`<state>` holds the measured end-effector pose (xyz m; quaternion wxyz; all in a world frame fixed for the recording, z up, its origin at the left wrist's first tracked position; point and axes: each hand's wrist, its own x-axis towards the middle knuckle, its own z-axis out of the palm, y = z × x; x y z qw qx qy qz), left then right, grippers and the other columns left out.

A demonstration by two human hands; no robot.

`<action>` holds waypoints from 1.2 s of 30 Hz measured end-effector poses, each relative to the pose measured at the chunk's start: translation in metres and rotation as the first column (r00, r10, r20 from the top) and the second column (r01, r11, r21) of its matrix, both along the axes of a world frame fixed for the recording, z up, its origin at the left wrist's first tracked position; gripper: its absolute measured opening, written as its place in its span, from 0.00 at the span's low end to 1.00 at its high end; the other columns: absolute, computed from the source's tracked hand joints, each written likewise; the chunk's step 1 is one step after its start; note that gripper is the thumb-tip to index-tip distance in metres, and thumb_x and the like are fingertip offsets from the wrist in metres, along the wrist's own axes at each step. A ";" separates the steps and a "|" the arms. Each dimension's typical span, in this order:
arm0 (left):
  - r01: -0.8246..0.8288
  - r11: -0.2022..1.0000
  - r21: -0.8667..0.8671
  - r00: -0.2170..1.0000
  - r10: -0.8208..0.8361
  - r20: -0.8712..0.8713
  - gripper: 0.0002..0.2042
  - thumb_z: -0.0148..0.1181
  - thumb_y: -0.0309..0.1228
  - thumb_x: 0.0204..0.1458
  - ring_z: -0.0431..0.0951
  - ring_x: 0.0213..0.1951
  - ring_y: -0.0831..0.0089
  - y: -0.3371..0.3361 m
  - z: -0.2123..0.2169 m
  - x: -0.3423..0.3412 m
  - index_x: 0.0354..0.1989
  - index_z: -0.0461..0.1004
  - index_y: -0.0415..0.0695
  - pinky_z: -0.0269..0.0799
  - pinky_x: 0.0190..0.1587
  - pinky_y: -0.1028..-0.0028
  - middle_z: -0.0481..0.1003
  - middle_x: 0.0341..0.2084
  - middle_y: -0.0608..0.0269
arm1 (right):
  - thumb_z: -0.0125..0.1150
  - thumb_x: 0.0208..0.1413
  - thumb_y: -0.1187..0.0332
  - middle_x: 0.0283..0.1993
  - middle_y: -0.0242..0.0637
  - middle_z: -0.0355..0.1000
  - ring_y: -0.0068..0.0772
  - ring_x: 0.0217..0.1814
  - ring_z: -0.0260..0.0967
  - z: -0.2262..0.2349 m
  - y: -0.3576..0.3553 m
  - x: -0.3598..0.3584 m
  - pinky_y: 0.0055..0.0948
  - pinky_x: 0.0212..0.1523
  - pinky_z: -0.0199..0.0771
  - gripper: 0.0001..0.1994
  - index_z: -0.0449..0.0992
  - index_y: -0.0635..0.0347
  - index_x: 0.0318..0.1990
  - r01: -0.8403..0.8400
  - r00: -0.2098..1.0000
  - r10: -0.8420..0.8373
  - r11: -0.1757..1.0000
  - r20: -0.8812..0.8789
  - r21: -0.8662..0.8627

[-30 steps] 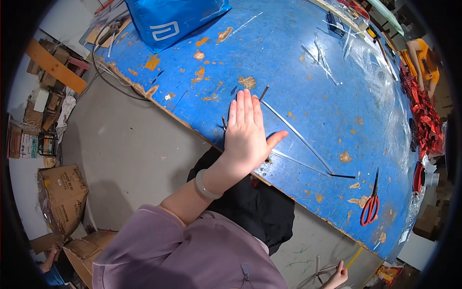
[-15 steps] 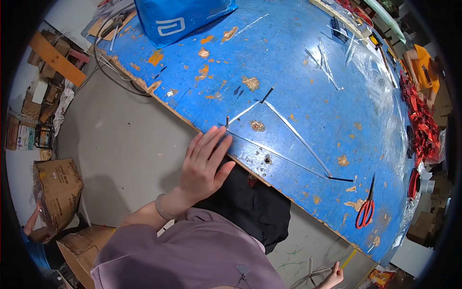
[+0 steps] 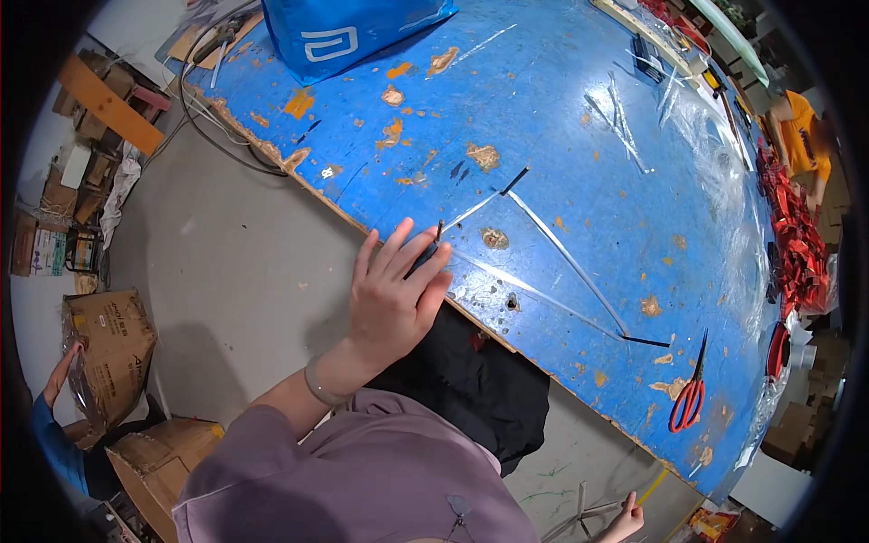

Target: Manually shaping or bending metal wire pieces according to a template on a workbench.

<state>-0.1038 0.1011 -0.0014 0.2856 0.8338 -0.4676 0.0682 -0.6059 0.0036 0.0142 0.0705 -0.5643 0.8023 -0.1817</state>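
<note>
A thin whitish strip [image 3: 566, 256] makes a long triangle on the blue worktable [image 3: 579, 204], bent round dark upright pins. One pin [image 3: 516, 181] stands at the far corner, another [image 3: 439, 231] by my fingers, and a third dark pin [image 3: 646, 342] is at the right end. My left hand [image 3: 391, 288] is over the table's near edge, fingers stretched and slightly apart at the near-left pin; its fingertips partly cover that corner. Low at the right, below the table edge, my right hand [image 3: 625, 519] has its fingertips pressed together beside a yellow line; whatever it holds is unclear.
Red-handled scissors [image 3: 688, 403] lie on the right of the table. A blue bag [image 3: 353, 36] stands at the far left, and clear plastic film [image 3: 715, 181] and red ribbon-like material [image 3: 790, 217] lie along the right side. Two other people are at the sides, near cardboard boxes [image 3: 109, 348].
My left hand has shifted slightly right, its fingers spreading more over the pin. The view has moved a little. My right hand stays low at the right.
</note>
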 end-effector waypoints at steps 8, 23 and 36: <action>0.039 0.999 0.000 0.999 -0.039 -0.006 0.15 0.54 0.28 0.44 0.62 0.53 0.63 0.004 -0.003 0.004 0.43 0.72 0.45 0.46 0.57 0.60 0.68 0.46 0.61 | 0.64 0.43 0.58 0.10 0.37 0.58 0.25 0.15 0.45 -0.001 0.004 -0.005 0.32 0.17 0.52 0.21 0.69 0.70 0.15 0.062 0.998 -0.062 0.998 0.022 0.020; 0.136 0.986 0.093 0.987 -0.143 0.076 0.19 0.56 0.32 0.44 0.63 0.53 0.66 0.006 -0.016 0.018 0.48 0.67 0.46 0.48 0.57 0.63 0.66 0.47 0.62 | 0.63 0.44 0.64 0.10 0.29 0.56 0.20 0.16 0.46 -0.013 -0.004 -0.022 0.23 0.18 0.50 0.18 0.65 0.66 0.13 0.002 0.994 0.001 0.999 0.105 -0.033; 0.338 0.929 -0.152 0.862 -0.371 -0.345 0.05 0.58 0.24 0.39 0.68 0.31 0.63 -0.039 0.047 0.083 0.21 0.68 0.38 0.62 0.36 0.69 0.70 0.25 0.61 | 0.66 0.39 0.66 0.09 0.30 0.60 0.18 0.15 0.50 -0.016 0.000 -0.038 0.22 0.17 0.52 0.16 0.68 0.67 0.12 0.109 0.988 -0.101 0.992 0.114 -0.064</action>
